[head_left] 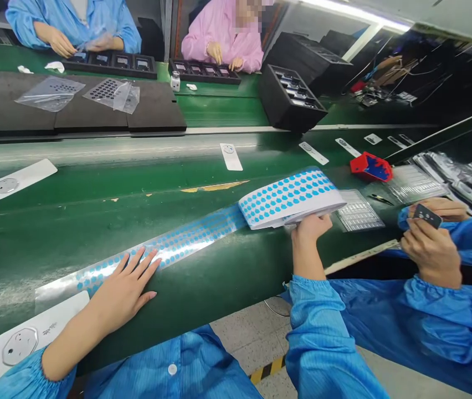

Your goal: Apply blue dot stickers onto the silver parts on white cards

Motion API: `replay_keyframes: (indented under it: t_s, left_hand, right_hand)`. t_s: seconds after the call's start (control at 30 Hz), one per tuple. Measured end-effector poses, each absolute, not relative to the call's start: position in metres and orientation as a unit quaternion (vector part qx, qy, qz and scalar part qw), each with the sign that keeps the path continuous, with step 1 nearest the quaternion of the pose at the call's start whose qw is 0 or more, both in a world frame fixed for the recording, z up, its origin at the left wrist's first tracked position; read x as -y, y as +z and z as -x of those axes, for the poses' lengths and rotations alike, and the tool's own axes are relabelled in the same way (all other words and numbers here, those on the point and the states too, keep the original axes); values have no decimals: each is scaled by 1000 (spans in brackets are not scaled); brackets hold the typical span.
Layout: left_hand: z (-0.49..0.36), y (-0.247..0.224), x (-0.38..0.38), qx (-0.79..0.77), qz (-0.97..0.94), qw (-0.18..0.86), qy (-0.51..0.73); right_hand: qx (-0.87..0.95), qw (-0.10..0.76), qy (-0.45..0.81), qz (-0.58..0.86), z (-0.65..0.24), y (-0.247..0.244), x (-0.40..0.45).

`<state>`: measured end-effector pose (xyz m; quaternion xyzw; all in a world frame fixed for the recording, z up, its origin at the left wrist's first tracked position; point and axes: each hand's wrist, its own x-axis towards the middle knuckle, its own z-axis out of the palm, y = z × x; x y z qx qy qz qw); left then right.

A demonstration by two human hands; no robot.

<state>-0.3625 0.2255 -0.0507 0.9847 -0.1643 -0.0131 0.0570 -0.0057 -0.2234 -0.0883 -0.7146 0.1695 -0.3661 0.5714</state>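
Observation:
A clear film strip with rows of blue dots point(196, 239) lies flat along the green bench. My left hand point(126, 288) rests on it, palm down with fingers spread. The strip runs to a loosely wound roll of blue-dot stickers point(290, 197) on white backing. My right hand point(311, 228) grips the roll from its near side; some of its fingers are hidden beneath it. Under my left forearm is a white phone-shaped panel with a round emblem point(20, 343), partly covered by the wrist.
More white panels point(231, 157) lie spaced along the green belt. A red bin point(371, 167) and a clear tray point(358, 210) stand at the right, near a co-worker's hands point(433, 244) holding a small dark plate. Across the belt, two people work at black trays point(113, 64) behind dark foam boards point(90, 113).

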Motion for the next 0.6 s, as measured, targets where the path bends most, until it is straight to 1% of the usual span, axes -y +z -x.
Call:
replay_keyframes:
  t_s: [0.17, 0.33, 0.47, 0.6]
  left_hand:
    - [355, -46, -237, 174, -982, 69, -39]
    - [356, -45, -242, 179, -981, 61, -34]
    - [356, -48, -245, 181, -981, 63, -34]
    - [355, -50, -246, 179, -980, 84, -27]
  right_hand:
    - [-153, 583, -349, 717, 20, -101, 231]
    - [-129, 578, -334, 733, 25, -100, 232]
    - [-126, 545, -335, 759, 30, -85, 236]
    - [-150, 500, -374, 766, 49, -70, 236]
